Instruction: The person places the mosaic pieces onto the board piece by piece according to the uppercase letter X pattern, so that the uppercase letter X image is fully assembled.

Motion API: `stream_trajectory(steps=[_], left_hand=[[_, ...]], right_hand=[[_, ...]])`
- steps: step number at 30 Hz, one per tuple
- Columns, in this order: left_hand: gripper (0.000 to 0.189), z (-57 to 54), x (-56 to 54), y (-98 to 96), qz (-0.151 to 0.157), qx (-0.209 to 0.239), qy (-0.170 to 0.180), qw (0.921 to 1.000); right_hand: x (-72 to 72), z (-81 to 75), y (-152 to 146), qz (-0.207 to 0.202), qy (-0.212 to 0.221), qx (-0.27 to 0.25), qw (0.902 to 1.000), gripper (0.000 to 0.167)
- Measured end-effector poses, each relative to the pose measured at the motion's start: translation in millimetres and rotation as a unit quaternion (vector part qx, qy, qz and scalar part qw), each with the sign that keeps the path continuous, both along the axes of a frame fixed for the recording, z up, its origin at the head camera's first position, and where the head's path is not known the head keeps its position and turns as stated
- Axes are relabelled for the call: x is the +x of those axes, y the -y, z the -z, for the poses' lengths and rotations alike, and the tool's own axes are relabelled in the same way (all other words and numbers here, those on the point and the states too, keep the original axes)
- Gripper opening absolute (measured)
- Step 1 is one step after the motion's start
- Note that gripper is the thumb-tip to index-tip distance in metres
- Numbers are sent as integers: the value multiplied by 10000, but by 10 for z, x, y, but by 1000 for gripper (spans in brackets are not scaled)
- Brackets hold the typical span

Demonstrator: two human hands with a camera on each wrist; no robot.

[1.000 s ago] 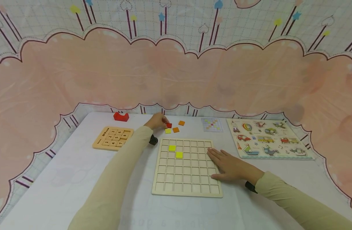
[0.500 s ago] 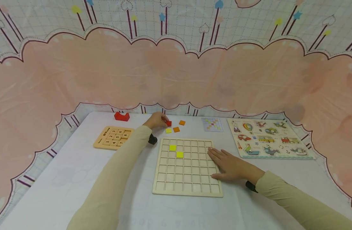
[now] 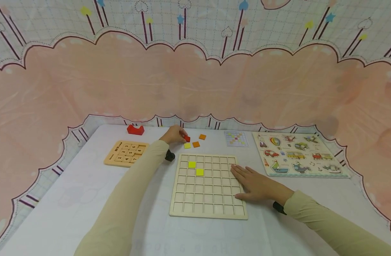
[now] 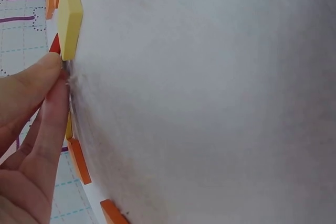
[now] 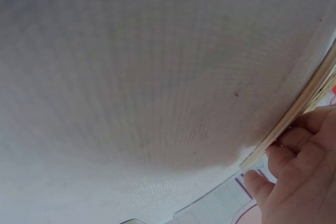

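At the far side of the table my left hand (image 3: 174,135) pinches a small red square tile (image 3: 187,138) between thumb and fingertips. In the left wrist view only a corner of the red tile (image 4: 54,44) shows past the thumb, beside a yellow tile (image 4: 69,19). On the table by those fingers lie a loose yellow tile (image 3: 187,145) and two orange tiles (image 3: 196,144). A pale wooden grid board (image 3: 208,198) lies in front, with two yellow tiles (image 3: 199,172) set diagonally in its cells. My right hand (image 3: 254,183) rests with outstretched fingers on the board's right edge.
A wooden number puzzle (image 3: 126,153) and a red notched block (image 3: 135,130) are at the left. Behind the board lies a coloured pattern card (image 3: 236,138). A picture puzzle board (image 3: 297,156) occupies the back right. A printed cloth (image 3: 195,85) hangs behind the table.
The red tile has shifted and tilted slightly at my left fingertips. My right hand and the grid board have stayed in place.
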State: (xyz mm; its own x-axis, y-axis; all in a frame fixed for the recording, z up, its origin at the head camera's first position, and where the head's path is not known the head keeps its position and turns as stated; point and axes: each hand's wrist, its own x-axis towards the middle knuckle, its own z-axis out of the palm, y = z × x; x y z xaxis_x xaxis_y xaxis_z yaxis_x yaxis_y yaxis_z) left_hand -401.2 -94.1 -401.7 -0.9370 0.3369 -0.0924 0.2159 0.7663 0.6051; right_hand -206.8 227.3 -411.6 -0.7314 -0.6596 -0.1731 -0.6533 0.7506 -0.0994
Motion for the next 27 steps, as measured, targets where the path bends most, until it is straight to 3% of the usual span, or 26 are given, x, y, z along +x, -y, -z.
stream_trajectory(steps=[8,15,21,27], left_hand=[[31,27,44,54,-72,0,6,10000],[33,55,109,93,-168,350,-11,9992],[32,2,267,56,-120,566,16,9983],[32,-54,512,0,245,726,-148,9969]], right_hand=[[11,21,5,-48,26,-6,10000,89],[9,18,-8,-49,-6,9,10000,90],[6,3,-7,-37,-39,2,10000,90],[2,9,-11,-31,-22,-34,10000,90]])
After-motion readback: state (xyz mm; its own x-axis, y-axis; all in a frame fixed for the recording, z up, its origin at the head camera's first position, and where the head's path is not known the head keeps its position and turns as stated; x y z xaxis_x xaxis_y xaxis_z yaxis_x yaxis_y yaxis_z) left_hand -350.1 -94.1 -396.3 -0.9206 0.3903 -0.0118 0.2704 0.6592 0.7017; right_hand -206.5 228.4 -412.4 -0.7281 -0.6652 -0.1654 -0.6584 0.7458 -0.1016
